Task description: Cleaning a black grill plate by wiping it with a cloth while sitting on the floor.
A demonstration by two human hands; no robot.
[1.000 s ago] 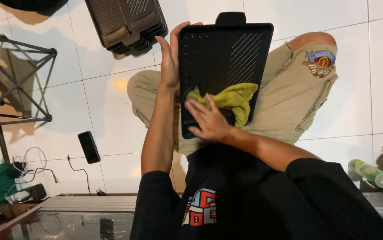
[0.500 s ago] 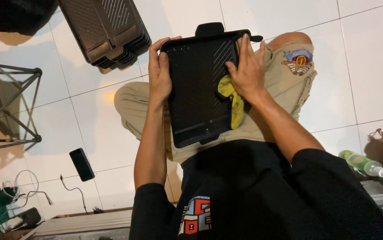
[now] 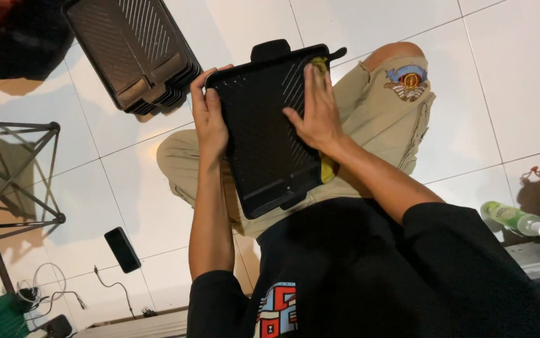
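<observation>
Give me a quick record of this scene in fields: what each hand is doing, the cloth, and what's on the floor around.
left hand: grips the left edge of the black tray
right hand: flat on the tray, over a yellow cloth
tray: tilted on the lap
floor left: stack of black trays, phone, metal frame
floor right: green spray bottle
</observation>
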